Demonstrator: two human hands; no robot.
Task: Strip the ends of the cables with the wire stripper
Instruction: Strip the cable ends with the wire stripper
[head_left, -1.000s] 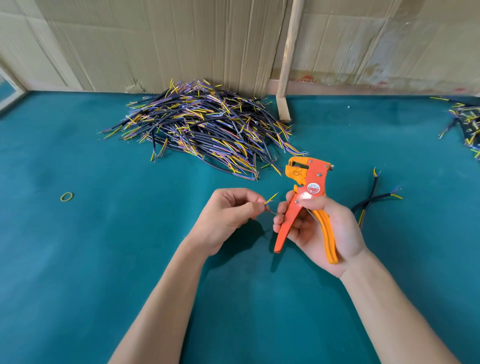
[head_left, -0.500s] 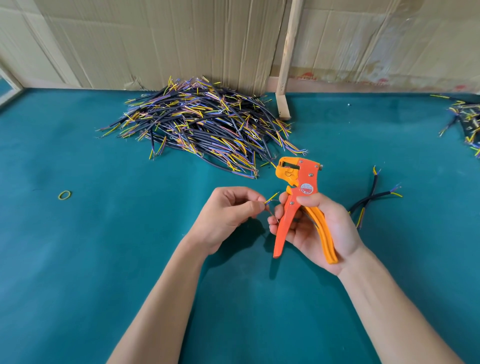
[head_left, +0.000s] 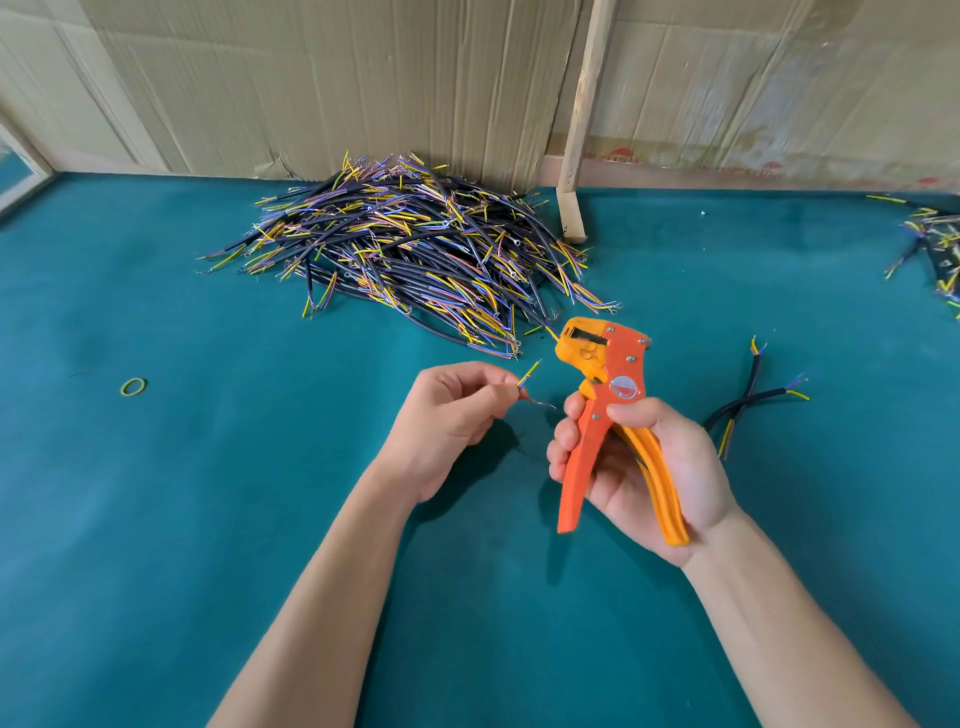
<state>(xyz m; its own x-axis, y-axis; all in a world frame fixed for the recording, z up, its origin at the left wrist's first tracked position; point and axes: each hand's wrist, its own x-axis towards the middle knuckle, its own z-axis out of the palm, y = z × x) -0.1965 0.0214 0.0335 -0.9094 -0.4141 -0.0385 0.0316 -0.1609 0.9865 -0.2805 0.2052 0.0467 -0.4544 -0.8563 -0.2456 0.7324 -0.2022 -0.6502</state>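
Observation:
My right hand (head_left: 639, 462) grips the handles of an orange wire stripper (head_left: 608, 410), held upright with its jaws pointing up and left. My left hand (head_left: 447, 415) pinches a cable end (head_left: 527, 376); thin yellow, blue and reddish wires stick out past the fingertips, just left of the stripper. The rest of that cable is hidden in my fist. A gap separates the wire tips from the stripper's jaws.
A large heap of black cables (head_left: 415, 249) lies at the back by the cardboard wall. Two crossed cables (head_left: 753, 400) lie to the right of my right hand. More cables (head_left: 935, 244) sit at the far right edge. A yellow rubber band (head_left: 133, 386) lies at left. A wooden strip (head_left: 576, 156) leans on the wall.
My right hand drew back from the left hand and tilted the stripper head leftward. The wire ends, which were touching my right fingers, are now free of them.

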